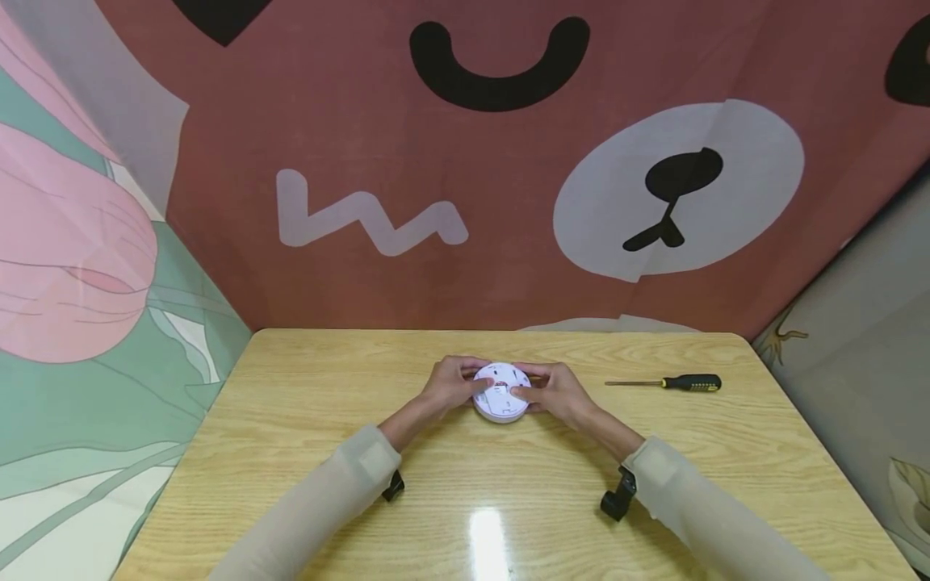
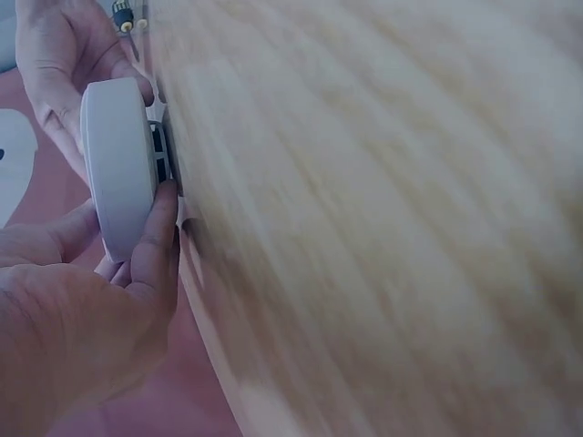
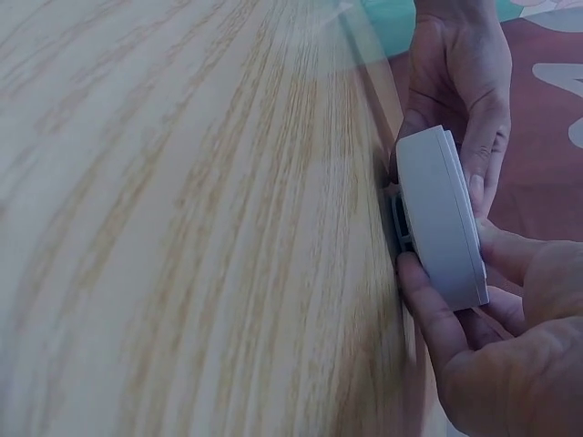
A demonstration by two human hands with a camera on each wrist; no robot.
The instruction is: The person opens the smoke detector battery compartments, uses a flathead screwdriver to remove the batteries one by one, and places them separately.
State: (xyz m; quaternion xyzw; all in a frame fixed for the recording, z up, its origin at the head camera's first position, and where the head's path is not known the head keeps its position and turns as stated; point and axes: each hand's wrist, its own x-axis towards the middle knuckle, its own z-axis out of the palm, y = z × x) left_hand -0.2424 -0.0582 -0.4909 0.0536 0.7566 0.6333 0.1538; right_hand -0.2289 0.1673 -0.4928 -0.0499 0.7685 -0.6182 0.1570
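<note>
A round white smoke detector (image 1: pixel 501 410) is held between both hands above the far part of the table, its flat printed face toward the head camera. My left hand (image 1: pixel 449 382) grips its left rim, thumb on the flat face and fingers beneath. On the opposite rim my right hand (image 1: pixel 563 394) holds it the same way. In the left wrist view the detector (image 2: pixel 120 173) appears edge-on, with a slotted dark-gapped part on the side facing the table. The right wrist view also shows the detector (image 3: pixel 439 218) from its edge, fingertips of both hands around it.
To the right on the wooden table (image 1: pixel 436 516) lies a screwdriver (image 1: pixel 692 383) with a black and yellow handle, its shaft pointing left. Behind the table's far edge hangs a red printed cloth (image 1: pixel 363 290). Patterned cloths flank both sides.
</note>
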